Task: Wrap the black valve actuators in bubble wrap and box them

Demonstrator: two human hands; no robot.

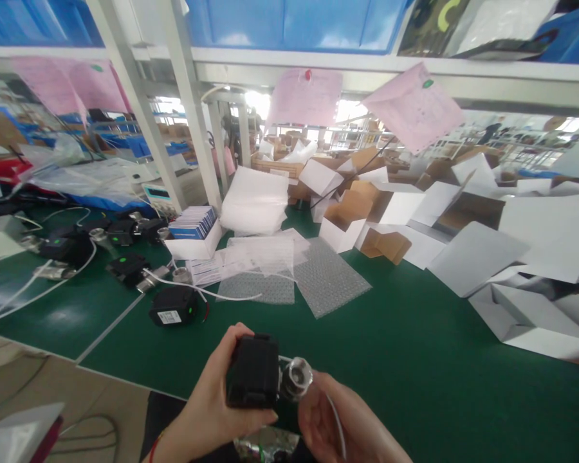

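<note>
A motorized valve is held up over the near edge of the green bench, made of a black actuator box (253, 373) and a shiny metal valve body (298, 378). My left hand (210, 402) is wrapped round the black box, thumb below and fingers at its far side. Closed beside the metal port is my right hand (335, 411), with the valve's white cable (339, 421) running through its curled fingers. Those fingertips are partly hidden, so whether they also touch the metal body is unclear. The port's round opening faces me.
Several similar valves (174, 305) with white cables lie at the left. A white box of blue booklets (193, 239), foam sheets (254, 200) and bubble wrap (330, 276) sit toward the back. Open white cartons (477, 257) pile up at the right. A metal shelf frame (188, 96) rises behind.
</note>
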